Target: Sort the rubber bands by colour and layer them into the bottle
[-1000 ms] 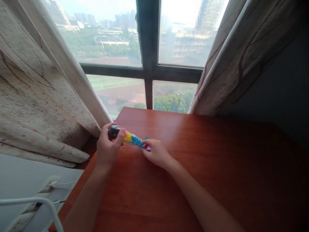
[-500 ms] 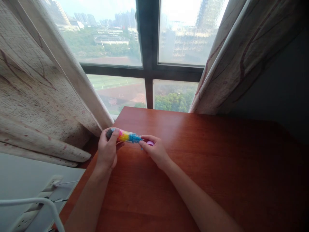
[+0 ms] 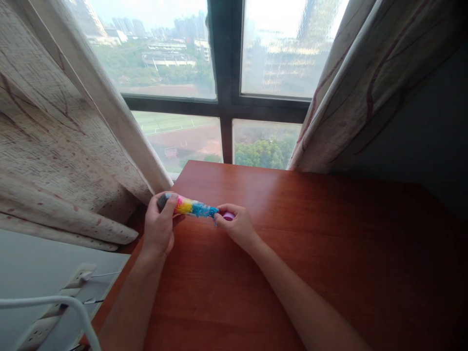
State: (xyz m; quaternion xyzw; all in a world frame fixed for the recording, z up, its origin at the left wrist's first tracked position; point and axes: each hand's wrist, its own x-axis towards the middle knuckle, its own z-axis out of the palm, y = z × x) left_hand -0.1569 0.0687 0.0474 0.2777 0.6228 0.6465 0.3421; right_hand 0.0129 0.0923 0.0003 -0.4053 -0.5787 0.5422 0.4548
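I hold a small clear tube (image 3: pixel 193 208) filled with bands of pink, yellow and blue bits, lying level just above the red-brown wooden table (image 3: pixel 292 253). My left hand (image 3: pixel 158 225) is closed round its dark left end. My right hand (image 3: pixel 236 225) pinches the other end, fingers closed on a small pink cap (image 3: pixel 228 215). A few blue strands stick out by the cap.
Patterned curtains hang at the left (image 3: pixel 62 146) and right (image 3: pixel 351 83) of a dark-framed window (image 3: pixel 226 97). A white power strip with a plug (image 3: pixel 78 278) and a white rail (image 3: pixel 54 304) sit on a pale surface at the lower left.
The tube has swung from a downward tilt to nearly level and shifted slightly left and up. My right fingers moved from under the blue end onto the pink cap.
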